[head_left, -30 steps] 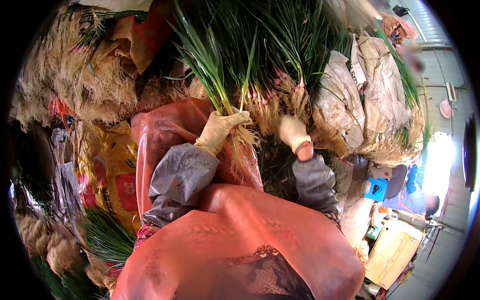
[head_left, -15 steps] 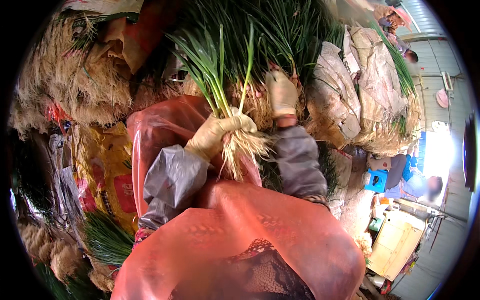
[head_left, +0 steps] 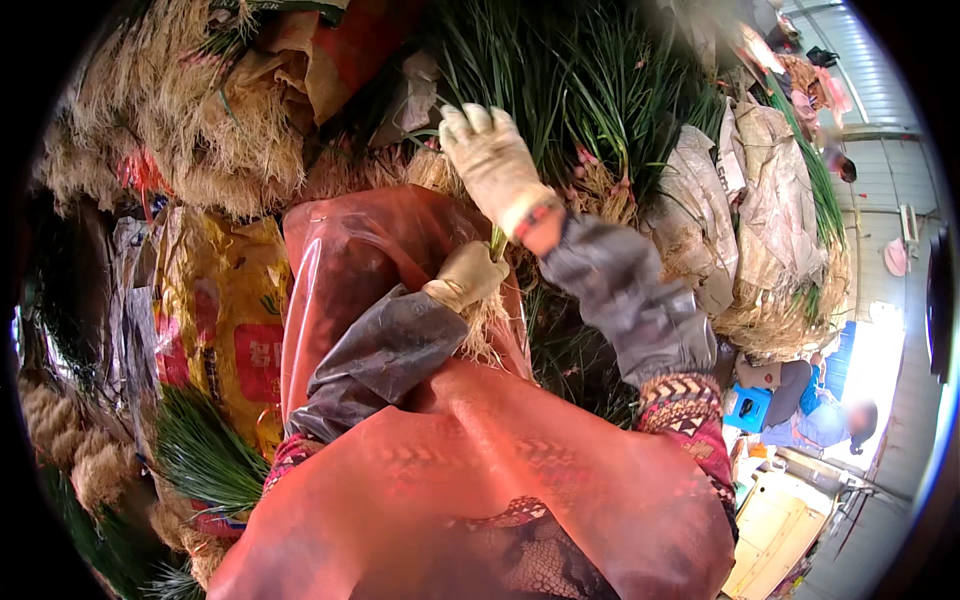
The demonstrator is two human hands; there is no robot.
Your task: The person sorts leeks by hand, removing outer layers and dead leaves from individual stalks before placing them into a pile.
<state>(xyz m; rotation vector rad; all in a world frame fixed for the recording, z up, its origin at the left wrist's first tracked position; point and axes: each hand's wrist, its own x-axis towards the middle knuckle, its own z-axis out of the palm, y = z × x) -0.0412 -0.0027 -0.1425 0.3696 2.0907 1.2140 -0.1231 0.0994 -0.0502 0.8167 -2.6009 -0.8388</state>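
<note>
My left hand (head_left: 468, 276), in a pale glove, is closed round a small bunch of green garlic. Its pale stringy roots (head_left: 485, 325) hang below the fist, and a short piece of green stem shows above it. My right hand (head_left: 493, 165), also gloved, is raised just above and across this bunch, back upward. Its fingers look stretched and slightly apart; their undersides and most of the bunch's leaves are hidden. Beyond it lies a heap of green garlic (head_left: 600, 90) with long dark leaves, pinkish bulbs and roots toward me.
A red plastic apron (head_left: 390, 480) covers my lap. Rooted bundles (head_left: 150, 110) are stacked at upper left, above a yellow sack (head_left: 220, 300). Whitish sacks (head_left: 765, 190) cover more bundles at right. Farther right are a blue stool (head_left: 747, 408), a cream-coloured box (head_left: 780, 530) and other people.
My right hand has left the heap's bulbs and moved left, over the held bunch. My left hand keeps its grip slightly lower; the bunch's leaves, plainly seen before, are now mostly covered.
</note>
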